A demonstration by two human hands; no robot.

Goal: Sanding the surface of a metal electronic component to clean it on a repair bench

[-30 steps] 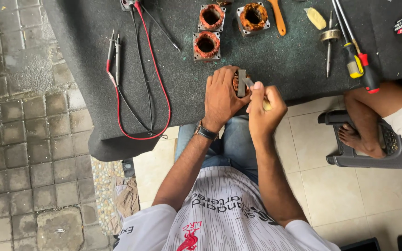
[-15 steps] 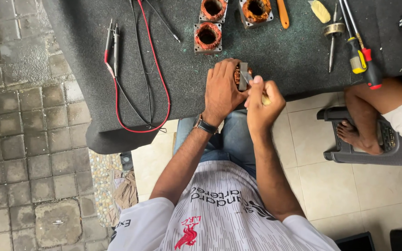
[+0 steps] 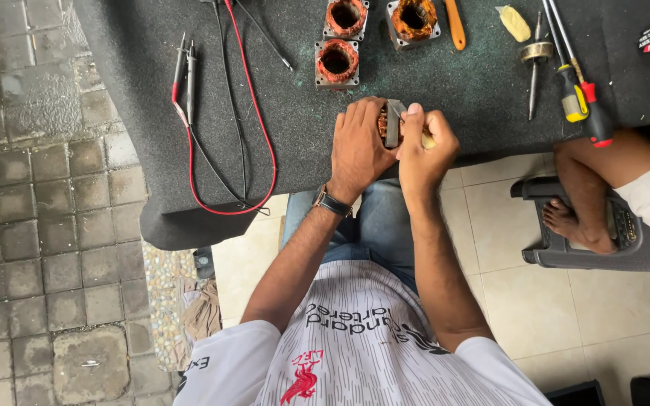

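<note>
My left hand wraps around a small motor stator with copper windings and a grey metal frame, held at the near edge of the dark felt-covered table. My right hand is closed on a thin tool with a pale yellow handle, its fingers pressed against the stator's right side. The stator is mostly hidden between both hands. I wear a wristwatch on the left wrist.
Three more copper-wound stators sit at the table's far middle. Red and black test leads trail on the left. Screwdrivers, an orange-handled tool and a yellowish lump lie right. Another person's leg and foot rest on a grey stool.
The view has shifted a little. My hands stay on the stator at the table edge, with my right hand working slightly against it.
</note>
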